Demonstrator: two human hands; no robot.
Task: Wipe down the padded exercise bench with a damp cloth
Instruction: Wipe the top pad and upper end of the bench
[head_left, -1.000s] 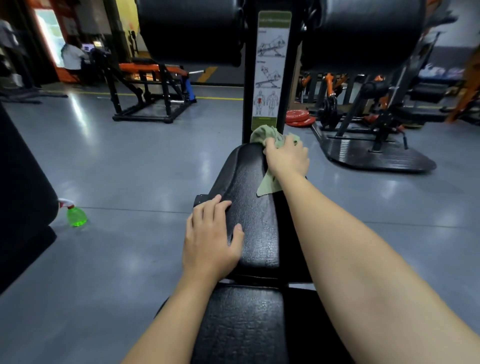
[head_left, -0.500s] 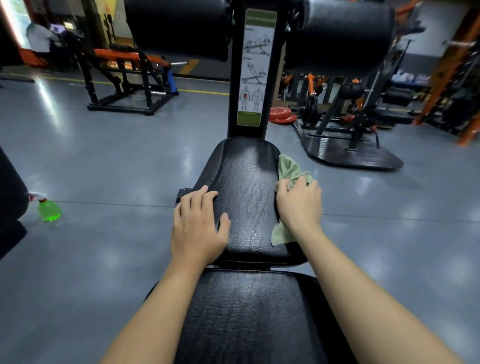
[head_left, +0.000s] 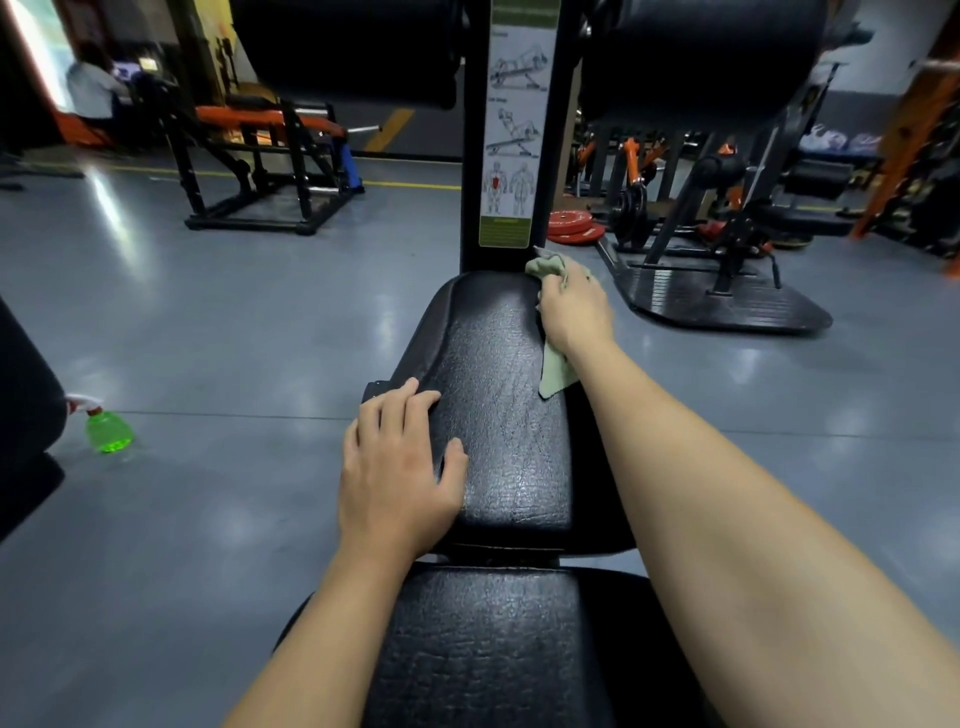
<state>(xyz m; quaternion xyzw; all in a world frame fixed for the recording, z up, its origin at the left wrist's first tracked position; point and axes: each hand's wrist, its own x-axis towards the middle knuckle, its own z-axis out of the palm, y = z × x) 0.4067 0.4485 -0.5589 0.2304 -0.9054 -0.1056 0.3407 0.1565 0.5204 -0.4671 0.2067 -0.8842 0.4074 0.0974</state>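
The bench pad (head_left: 498, 415) runs lengthwise straight ahead, the right hand (head_left: 574, 306) clutching the cloth (head_left: 555, 371) at its far right corner, the left hand (head_left: 397, 467) flat, holding nothing, on its near left edge, so the next stroke likely pulls nearward.

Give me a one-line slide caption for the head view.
Right hand holds a green cloth on the bench pad, far right edge; left hand rests flat on its left side.
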